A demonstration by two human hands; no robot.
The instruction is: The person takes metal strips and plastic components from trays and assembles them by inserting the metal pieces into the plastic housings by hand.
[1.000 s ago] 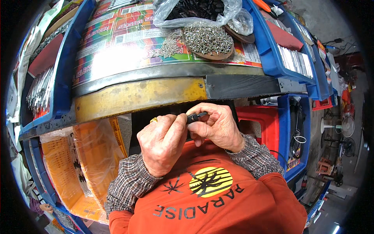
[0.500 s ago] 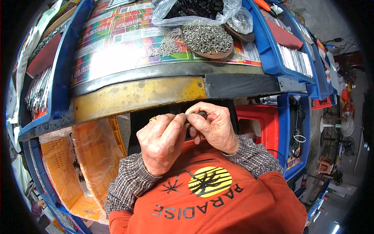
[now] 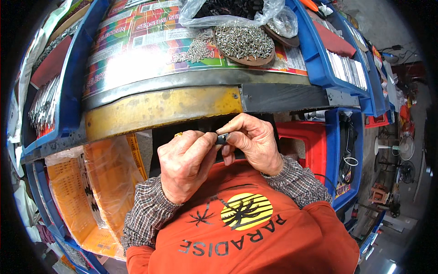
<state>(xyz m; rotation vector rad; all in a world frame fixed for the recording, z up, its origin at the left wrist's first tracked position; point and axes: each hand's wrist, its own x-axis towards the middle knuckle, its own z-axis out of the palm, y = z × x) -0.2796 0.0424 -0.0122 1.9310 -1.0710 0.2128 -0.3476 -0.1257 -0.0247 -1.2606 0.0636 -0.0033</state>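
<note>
In front of my chest, below the bench edge, both hands meet fingertip to fingertip at a small black part (image 3: 221, 139). My left hand (image 3: 185, 160), with a gold ring on one finger, is closed in a pinch on its left side. The thumb and forefinger of my right hand (image 3: 255, 144) pinch it from the right, the other fingers curled below. A pale spot shows on the part, but its exact kind is too small to make out.
On the bench, small silver screws (image 3: 244, 42) fill a brown oval dish, beside loose tiny metal pieces (image 3: 198, 49). Behind stands a clear bag of black parts (image 3: 228, 10). Blue bins (image 3: 68, 91) flank the bench. An orange crate (image 3: 109, 182) sits lower left, a red stool (image 3: 315, 137) lower right.
My right hand has shifted slightly right and its fingers have opened a little, so the black part now shows between the fingertips. My left hand has moved slightly left.
</note>
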